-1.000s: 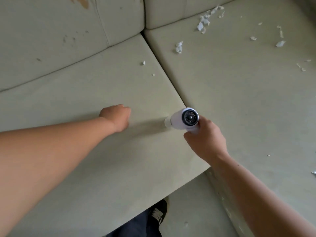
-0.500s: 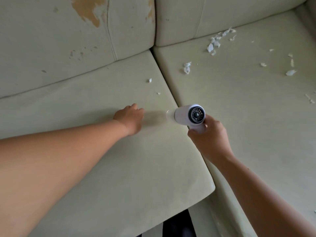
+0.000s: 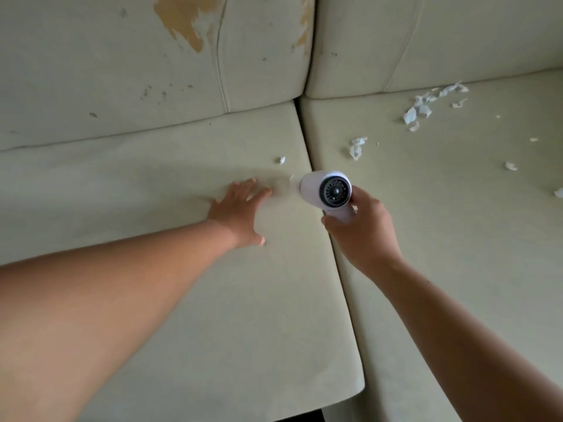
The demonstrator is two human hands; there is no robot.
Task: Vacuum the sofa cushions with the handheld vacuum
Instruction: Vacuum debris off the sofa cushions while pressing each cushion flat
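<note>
- The left hand (image 3: 240,208), a loose fist a second ago, now lies flat on the left seat cushion (image 3: 182,300), fingers spread and pointing far-right; it holds nothing and seems to be smoothing or steadying the fabric.
- The right hand (image 3: 362,236) stays wrapped tight around the handle of the white vacuum (image 3: 326,190). Its grilled rear faces the camera and its nozzle points left, low over the left cushion just left of the seam (image 3: 323,233).
- The vacuum has travelled from the middle of the seam toward the far end; its nozzle now sits just right of the left fingertips, near but apart.
- The nozzle is blurred, so contact with the fabric cannot be told.
- One small white scrap (image 3: 281,160) lies just beyond the nozzle on the left cushion; the near part of that cushion looks clean.
- The right cushion (image 3: 457,269) carries most of the litter: a clump (image 3: 355,147) near the seam and a scattered pile (image 3: 423,108) by the backrest (image 3: 457,41).
- Judgement: the left cushion is nearly done, and the bulk of the work lies to the right.
</note>
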